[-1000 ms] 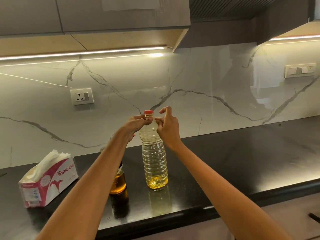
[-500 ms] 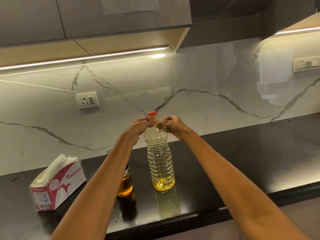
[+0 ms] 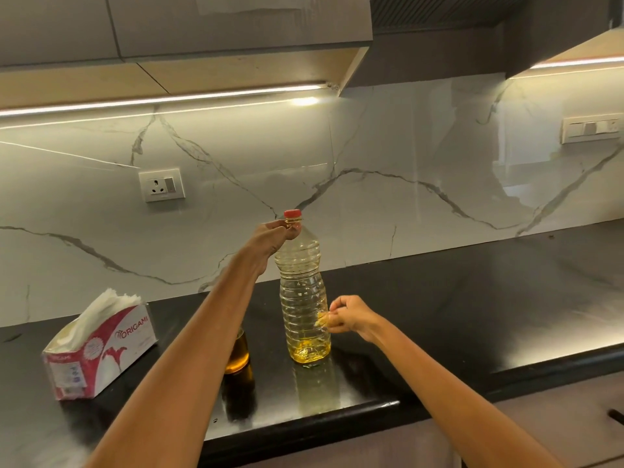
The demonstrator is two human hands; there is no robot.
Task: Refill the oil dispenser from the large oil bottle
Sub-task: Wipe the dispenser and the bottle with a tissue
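Note:
The large clear oil bottle (image 3: 302, 298) stands upright on the black countertop (image 3: 472, 315), with a little yellow oil at its bottom and a red cap (image 3: 292, 214) on top. My left hand (image 3: 275, 236) grips its neck just under the cap. My right hand (image 3: 351, 317) is low, beside the bottle's lower right side, with its fingers pinched on a small clear yellowish plastic piece (image 3: 322, 319). The oil dispenser (image 3: 238, 358), a small glass bottle with amber oil, stands left of the big bottle. My left forearm hides most of it.
A red and white tissue box (image 3: 101, 352) lies at the left of the counter. A wall socket (image 3: 162, 185) sits on the marble backsplash. The counter's front edge runs below the bottles, with a dark drawer handle (image 3: 616, 415) at the lower right.
My right hand has dropped from the bottle's neck to its lower right side, carrying a small plastic piece. My left hand has stayed on the neck.

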